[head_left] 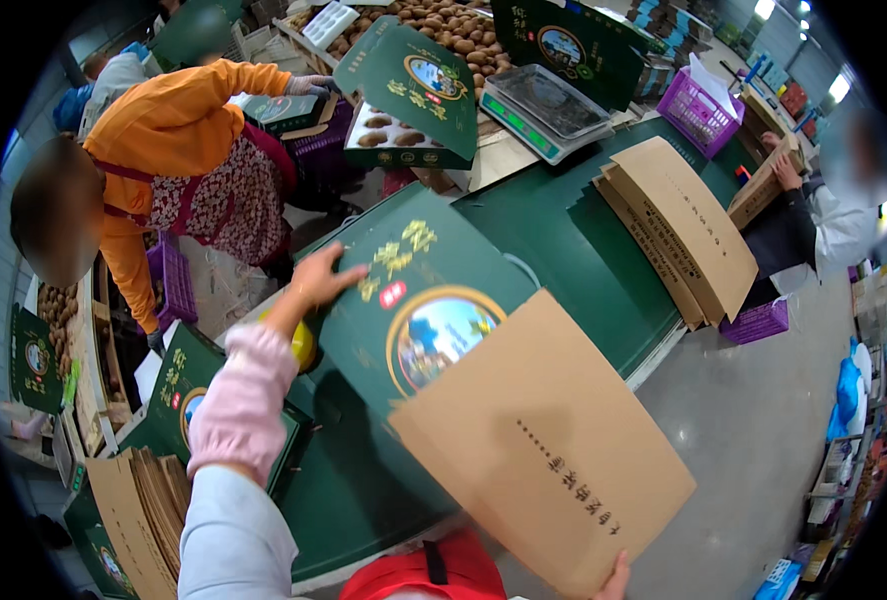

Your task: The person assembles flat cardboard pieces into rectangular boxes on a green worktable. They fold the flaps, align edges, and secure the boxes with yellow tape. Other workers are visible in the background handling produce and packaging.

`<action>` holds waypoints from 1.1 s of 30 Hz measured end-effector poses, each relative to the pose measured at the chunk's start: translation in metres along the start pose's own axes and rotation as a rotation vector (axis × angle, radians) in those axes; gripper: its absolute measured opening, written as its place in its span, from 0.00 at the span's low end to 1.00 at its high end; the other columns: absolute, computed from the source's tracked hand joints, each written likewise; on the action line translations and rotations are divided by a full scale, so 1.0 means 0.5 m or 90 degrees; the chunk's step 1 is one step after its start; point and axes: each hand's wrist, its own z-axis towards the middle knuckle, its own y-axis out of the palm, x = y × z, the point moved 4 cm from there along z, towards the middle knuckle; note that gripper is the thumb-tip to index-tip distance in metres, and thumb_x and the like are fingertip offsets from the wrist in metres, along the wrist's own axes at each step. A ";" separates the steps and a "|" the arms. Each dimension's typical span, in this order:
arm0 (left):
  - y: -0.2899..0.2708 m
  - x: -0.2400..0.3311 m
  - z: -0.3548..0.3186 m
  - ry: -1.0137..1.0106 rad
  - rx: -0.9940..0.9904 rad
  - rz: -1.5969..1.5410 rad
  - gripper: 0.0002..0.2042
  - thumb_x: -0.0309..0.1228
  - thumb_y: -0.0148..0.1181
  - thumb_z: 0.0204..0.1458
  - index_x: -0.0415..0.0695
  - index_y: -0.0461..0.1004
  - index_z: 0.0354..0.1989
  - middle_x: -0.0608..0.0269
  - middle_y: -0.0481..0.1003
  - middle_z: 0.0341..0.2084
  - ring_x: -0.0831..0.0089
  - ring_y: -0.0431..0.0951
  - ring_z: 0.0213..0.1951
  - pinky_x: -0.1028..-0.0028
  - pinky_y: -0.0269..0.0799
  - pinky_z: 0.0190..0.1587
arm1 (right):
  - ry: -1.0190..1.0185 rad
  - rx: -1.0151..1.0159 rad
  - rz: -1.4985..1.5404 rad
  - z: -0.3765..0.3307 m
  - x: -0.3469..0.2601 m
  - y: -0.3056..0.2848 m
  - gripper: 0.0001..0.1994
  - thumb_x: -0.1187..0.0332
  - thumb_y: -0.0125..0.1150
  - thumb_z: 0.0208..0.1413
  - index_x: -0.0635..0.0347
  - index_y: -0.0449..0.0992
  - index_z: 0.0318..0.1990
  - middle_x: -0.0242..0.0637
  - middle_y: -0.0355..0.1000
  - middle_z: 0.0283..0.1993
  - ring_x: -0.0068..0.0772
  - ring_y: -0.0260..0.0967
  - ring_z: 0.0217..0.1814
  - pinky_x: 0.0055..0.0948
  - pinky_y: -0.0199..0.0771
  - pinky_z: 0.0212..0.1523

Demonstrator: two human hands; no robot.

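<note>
My right hand point(615, 580) is at 5 o'clock, fingers clamped on the corner of a big brown cardboard piece point(553, 440). The cardboard hides the near corner of a green box point(403, 280). That box is in the middle, over the green table point(383, 510). At 9 o'clock, my left hand point(315, 278) touches the box's edge, fingers apart. A scale point(546, 108) sits at 1 o'clock. Far off at 12 are brown fruits point(453, 25).
</note>
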 end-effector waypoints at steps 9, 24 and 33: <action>0.067 0.020 0.042 -0.050 -0.172 -0.261 0.37 0.52 0.55 0.51 0.37 0.56 0.62 0.47 0.64 0.55 0.63 0.65 0.56 0.72 0.58 0.58 | -0.073 -0.086 -0.053 0.083 -0.158 0.096 0.24 0.56 0.51 0.59 0.67 0.62 0.55 0.43 0.69 0.51 0.39 0.69 0.50 0.39 0.71 0.50; -0.191 0.535 -0.263 0.486 -0.332 -0.188 0.25 0.39 0.57 0.43 0.43 0.69 0.51 0.55 0.67 0.53 0.55 0.63 0.40 0.60 0.50 0.57 | 0.105 -0.269 0.228 0.114 0.208 0.233 0.30 0.47 0.49 0.57 0.57 0.60 0.61 0.37 0.62 0.60 0.40 0.60 0.61 0.43 0.63 0.58; -0.361 0.679 -0.531 0.653 -0.233 0.206 0.16 0.32 0.59 0.36 0.49 0.78 0.38 0.65 0.65 0.57 0.51 0.63 0.44 0.59 0.64 0.40 | -0.021 -0.569 -0.378 0.037 0.122 0.499 0.14 0.68 0.57 0.54 0.64 0.73 0.46 0.37 0.74 0.38 0.29 0.72 0.38 0.29 0.73 0.38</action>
